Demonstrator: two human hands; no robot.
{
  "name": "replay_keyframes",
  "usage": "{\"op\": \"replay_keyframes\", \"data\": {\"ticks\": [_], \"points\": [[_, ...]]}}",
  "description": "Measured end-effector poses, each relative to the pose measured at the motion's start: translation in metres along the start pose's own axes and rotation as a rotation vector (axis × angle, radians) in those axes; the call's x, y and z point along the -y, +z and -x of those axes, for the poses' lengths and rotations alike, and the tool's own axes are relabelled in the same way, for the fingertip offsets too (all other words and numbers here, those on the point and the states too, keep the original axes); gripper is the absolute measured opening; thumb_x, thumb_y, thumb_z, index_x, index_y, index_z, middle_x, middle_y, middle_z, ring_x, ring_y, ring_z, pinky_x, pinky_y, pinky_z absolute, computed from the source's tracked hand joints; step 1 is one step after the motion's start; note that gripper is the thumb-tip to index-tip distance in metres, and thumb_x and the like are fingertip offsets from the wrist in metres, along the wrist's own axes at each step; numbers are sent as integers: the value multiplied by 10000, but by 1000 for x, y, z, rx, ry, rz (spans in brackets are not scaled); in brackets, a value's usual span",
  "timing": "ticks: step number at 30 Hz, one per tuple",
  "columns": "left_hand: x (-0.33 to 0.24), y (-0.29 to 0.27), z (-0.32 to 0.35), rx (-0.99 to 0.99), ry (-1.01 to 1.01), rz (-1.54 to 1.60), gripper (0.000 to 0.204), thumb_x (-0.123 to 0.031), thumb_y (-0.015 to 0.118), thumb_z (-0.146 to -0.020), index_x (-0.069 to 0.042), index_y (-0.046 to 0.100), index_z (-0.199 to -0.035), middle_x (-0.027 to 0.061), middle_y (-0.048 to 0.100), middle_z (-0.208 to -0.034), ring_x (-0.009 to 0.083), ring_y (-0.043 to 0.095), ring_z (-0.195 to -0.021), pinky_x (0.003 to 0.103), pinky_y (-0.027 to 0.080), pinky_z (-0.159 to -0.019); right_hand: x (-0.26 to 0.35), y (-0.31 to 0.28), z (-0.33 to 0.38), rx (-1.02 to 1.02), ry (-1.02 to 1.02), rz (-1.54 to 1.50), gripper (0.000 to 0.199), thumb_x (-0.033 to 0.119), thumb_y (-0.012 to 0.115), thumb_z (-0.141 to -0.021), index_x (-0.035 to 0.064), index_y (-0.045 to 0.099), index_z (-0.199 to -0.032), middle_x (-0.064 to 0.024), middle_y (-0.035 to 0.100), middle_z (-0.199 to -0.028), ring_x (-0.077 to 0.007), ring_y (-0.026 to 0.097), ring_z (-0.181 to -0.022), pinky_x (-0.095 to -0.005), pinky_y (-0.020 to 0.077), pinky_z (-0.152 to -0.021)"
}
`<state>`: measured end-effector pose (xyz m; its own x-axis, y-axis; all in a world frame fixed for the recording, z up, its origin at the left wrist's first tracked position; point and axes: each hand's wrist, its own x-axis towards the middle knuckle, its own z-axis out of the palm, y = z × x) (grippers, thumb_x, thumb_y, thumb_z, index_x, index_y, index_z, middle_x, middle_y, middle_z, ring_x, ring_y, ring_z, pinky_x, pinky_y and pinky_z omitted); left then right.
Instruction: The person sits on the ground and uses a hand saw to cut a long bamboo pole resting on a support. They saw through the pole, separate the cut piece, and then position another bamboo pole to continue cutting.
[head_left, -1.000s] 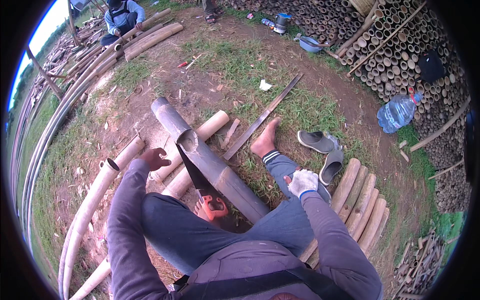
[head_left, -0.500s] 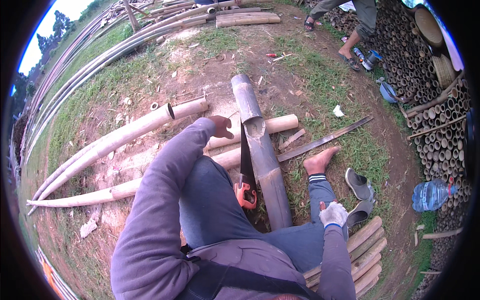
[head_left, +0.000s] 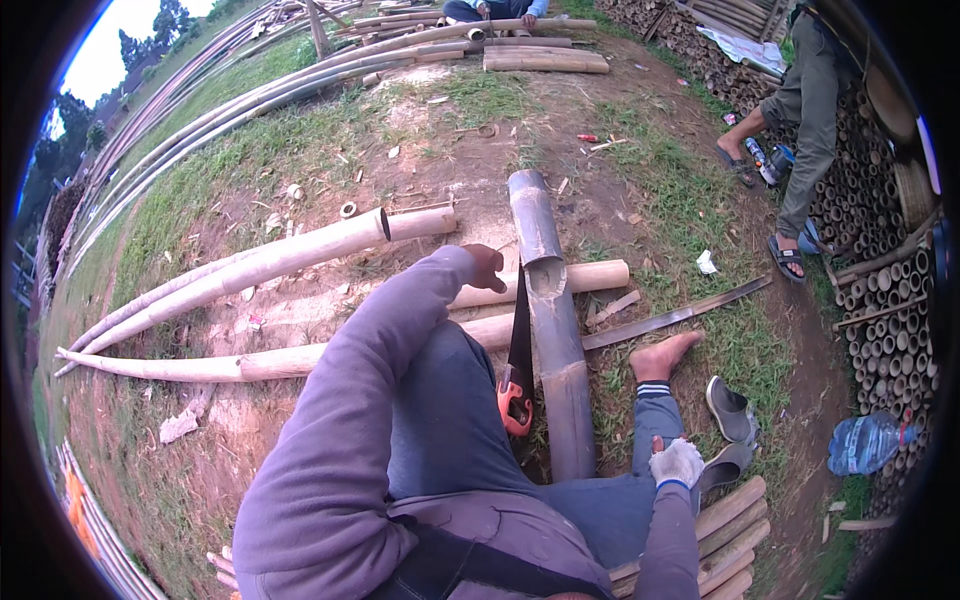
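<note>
My bare left hand (head_left: pixel 485 268) hangs past my raised knee, its fingers loosely bent and apart, holding nothing. It is just left of a thick dark bamboo pole (head_left: pixel 562 355), which has a notch cut in its upper side. A handsaw with an orange handle (head_left: pixel 516 408) leans along the pole's left side, blade upward. Over my other lower leg, my right hand (head_left: pixel 676 462) wears a whitish glove and looks closed, thumb up. Its fingertips are hidden, so I cannot make out anything in it. Pale bamboo poles (head_left: pixel 598 275) lie crosswise beneath the dark one.
A long flat metal blade (head_left: pixel 690 308) lies right of the pole. Grey shoes (head_left: pixel 727 410) and a plastic water bottle (head_left: pixel 865 443) are at the right. Stacked bamboo (head_left: pixel 885 350) lines that side. One person (head_left: pixel 815 110) walks there; another (head_left: pixel 495 10) sits at the far end.
My view has shifted, so the scene sits farther right and lower. The person at the right has stepped nearer. My left hand's fingers hang more bent; the right hand stays on my leg.
</note>
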<state>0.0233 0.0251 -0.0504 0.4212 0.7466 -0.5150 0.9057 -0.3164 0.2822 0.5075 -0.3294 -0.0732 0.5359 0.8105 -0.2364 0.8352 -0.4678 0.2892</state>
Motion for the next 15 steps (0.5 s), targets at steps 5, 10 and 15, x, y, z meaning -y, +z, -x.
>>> {"op": "replay_keyframes", "data": {"ticks": [5,10,15], "points": [[-4,-2,4,2,-11,7,798,-612,816,-896,-98,648,-1484,180,736,-1396,383,675,-1323,484,527,-1112,0,0,0,-8,-2,0,665,619,658,-993,20,781,-1254,-217,804,-1147,-389,786,-1080,-511,605,-950],[-2,1,5,1,-14,-40,793,-611,822,-892,-103,653,-1477,188,743,-1376,391,683,-1309,483,531,-1105,0,-11,-25,189,-27,-31,725,670,631,-1009,16,770,-1288,-239,782,-1258,-411,758,-1186,-507,587,-1037],[-9,-4,1,5,10,-12,784,-615,819,-891,-108,661,-1467,197,743,-1373,397,685,-1305,492,531,-1102,13,-16,-35,233,119,-136,746,693,622,-1015,40,763,-1346,-232,764,-1334,-418,731,-1259,-524,568,-1078]]}}
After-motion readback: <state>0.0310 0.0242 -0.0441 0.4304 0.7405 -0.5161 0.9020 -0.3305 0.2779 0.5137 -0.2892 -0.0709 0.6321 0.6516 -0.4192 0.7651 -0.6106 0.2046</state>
